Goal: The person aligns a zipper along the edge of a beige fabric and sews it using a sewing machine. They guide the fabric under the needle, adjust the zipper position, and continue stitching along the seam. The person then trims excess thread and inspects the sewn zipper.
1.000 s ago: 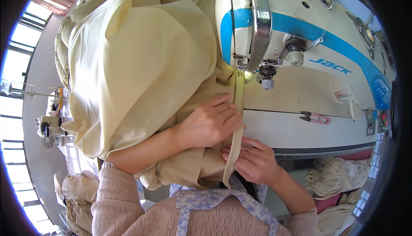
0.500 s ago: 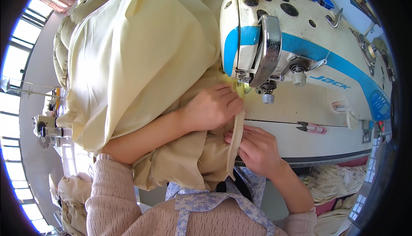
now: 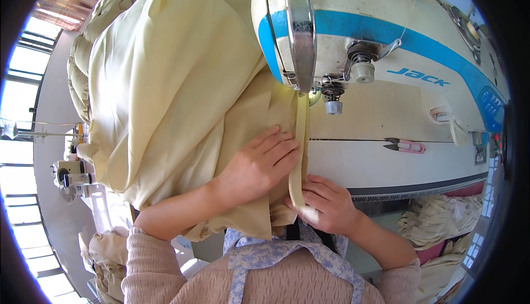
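Observation:
Beige fabric (image 3: 243, 122) lies under the head of a white and blue sewing machine (image 3: 331, 33). A pale yellow zipper tape (image 3: 300, 133) runs from beneath the needle area toward me along the fabric's right edge. My left hand (image 3: 256, 163) rests flat on the fabric, its fingertips touching the tape's left side. At the near end, my right hand (image 3: 326, 203) is closed at the fabric's edge, thumb partly hidden under the tape. The tape's loose end curls over those fingers. The needle and presser foot are hidden behind the machine head.
Pink-handled thread snips (image 3: 406, 146) lie on the white table (image 3: 353, 163) to the right. A large heap of cream cloth (image 3: 160, 83) covers the left. More folded cloth (image 3: 436, 221) sits lower right, below the table edge. A small device (image 3: 69, 171) stands at far left.
My left hand has drawn back toward me from beside the needle area and flattened on the fabric. My right hand is slightly lower, and the zipper's loose end now bends over it.

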`<move>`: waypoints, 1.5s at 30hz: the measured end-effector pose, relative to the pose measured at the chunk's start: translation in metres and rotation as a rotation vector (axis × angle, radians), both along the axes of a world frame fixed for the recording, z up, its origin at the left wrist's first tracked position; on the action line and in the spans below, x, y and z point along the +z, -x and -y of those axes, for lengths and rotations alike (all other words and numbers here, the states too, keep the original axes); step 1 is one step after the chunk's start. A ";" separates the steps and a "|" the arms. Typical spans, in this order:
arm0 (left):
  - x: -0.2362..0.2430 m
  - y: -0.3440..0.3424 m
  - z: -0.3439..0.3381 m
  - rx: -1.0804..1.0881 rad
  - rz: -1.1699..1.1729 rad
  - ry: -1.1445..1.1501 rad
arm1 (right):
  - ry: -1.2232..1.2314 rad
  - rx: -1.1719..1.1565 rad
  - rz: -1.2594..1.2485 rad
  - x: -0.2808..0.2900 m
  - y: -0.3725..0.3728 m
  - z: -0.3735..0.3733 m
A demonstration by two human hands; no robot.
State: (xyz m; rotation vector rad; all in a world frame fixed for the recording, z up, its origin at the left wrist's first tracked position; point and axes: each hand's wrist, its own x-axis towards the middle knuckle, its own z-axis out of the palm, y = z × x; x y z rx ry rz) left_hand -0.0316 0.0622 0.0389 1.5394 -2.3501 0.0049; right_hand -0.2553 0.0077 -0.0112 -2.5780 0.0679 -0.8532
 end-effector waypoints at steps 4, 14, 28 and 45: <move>-0.004 -0.001 0.003 -0.034 -0.012 0.042 | -0.045 -0.025 0.043 0.001 -0.001 0.002; -0.011 -0.007 0.005 -0.104 -0.016 0.063 | -0.076 0.031 0.086 -0.008 0.002 0.003; -0.013 -0.007 0.007 -0.077 -0.132 0.120 | -0.057 -0.013 -0.022 0.002 0.000 0.001; -0.025 -0.036 0.053 -0.226 -0.145 0.224 | -0.104 -0.056 -0.014 0.009 -0.028 0.030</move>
